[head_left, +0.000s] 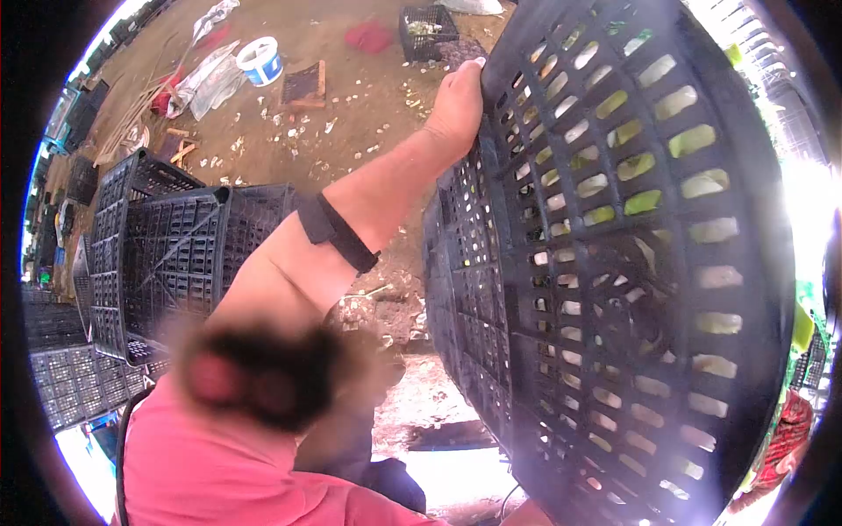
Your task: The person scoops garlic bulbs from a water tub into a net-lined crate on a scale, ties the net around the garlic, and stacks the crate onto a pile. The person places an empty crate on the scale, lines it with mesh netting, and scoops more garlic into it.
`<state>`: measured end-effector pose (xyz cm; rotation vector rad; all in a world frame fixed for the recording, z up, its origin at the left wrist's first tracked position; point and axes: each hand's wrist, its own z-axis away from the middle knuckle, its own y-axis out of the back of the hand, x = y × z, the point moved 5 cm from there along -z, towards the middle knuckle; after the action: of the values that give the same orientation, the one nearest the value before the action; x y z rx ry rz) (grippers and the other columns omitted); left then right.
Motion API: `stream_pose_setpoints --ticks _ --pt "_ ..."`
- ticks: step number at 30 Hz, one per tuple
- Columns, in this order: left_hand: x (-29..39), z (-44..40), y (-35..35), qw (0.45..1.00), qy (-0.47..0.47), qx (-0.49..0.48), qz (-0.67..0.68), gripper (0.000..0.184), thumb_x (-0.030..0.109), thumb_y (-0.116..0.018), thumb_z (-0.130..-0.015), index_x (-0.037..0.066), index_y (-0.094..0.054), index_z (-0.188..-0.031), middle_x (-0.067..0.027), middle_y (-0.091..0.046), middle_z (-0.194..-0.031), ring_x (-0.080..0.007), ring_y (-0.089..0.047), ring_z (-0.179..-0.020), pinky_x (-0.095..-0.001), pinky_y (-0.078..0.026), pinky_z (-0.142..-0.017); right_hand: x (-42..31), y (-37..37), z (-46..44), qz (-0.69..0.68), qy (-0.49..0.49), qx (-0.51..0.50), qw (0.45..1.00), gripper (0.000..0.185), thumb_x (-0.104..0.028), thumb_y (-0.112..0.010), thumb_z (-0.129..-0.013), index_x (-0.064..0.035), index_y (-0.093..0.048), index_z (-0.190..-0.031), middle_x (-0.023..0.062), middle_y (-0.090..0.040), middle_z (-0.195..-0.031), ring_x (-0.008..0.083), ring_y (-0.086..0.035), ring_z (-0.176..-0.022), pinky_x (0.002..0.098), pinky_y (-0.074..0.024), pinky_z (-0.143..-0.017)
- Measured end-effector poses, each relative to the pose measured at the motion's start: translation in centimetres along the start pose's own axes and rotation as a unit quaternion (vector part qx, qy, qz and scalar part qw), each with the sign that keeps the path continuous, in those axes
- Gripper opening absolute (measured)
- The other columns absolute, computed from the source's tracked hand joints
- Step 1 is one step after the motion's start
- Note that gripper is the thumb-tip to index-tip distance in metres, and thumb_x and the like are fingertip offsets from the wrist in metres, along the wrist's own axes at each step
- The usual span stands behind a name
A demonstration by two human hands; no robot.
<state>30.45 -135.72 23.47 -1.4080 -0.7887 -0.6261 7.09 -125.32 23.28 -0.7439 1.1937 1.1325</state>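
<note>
A large black plastic crate (605,289) with rows of slots fills the right half of the view, tilted up close to me. Pale and green pieces show through its slots; I cannot make out what they are. My left hand (460,101) is closed on the crate's upper left edge, its arm stretched out with a black strap around it. At the bottom edge, by the crate's lower side, only a sliver of my right hand (528,515) shows, and its fingers are hidden.
More black crates (180,250) stand at the left. Farther off on the dirt floor are a white-and-blue bucket (260,61), a wooden-framed tray (303,86), a small crate (427,31), a red cloth (368,37) and scattered pale bits. A red mesh bag (783,443) is at far right.
</note>
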Motion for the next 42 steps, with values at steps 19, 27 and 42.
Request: stream_pose_setpoints --ticks 19,27,42 --pt "0.8 26.3 9.4 0.864 -0.079 -0.080 -0.490 0.038 0.012 -0.046 -0.089 0.002 -0.045 -0.125 -0.0140 -0.048 -0.126 -0.0249 -0.042 -0.121 -0.0359 -0.029 -0.104 5.7 15.8 11.4 0.031 0.124 0.123 0.984 0.027 -0.032 -0.050 -0.087 -0.0083 -0.059 -0.095 0.0026 -0.057 -0.080 0.0114 -0.052 -0.068 0.0266 -0.0433 -0.060" --pt "21.8 50.9 26.3 0.548 -0.150 0.139 -0.811 0.033 -0.004 -0.050 -0.070 0.003 -0.059 -0.101 -0.0140 -0.055 -0.116 -0.0278 -0.049 -0.114 -0.0386 -0.036 -0.099 40.4 25.4 34.4 0.035 -0.113 -0.014 0.993 0.028 -0.029 -0.046 -0.090 -0.0060 -0.056 -0.102 0.0050 -0.058 -0.091 0.0148 -0.058 -0.070 0.0271 -0.0484 -0.058" --pt "32.9 40.3 43.5 0.452 -0.060 0.139 -0.879 0.056 0.040 -0.045 -0.091 0.006 -0.036 -0.134 -0.0175 -0.038 -0.136 -0.0360 -0.029 -0.129 -0.0402 -0.025 -0.106 26.3 -9.9 45.6 0.025 -0.049 -0.261 0.964 0.061 -0.031 -0.065 -0.081 0.0056 -0.042 -0.125 0.0236 -0.048 -0.125 0.0277 -0.047 -0.118 0.0358 -0.0377 -0.098"
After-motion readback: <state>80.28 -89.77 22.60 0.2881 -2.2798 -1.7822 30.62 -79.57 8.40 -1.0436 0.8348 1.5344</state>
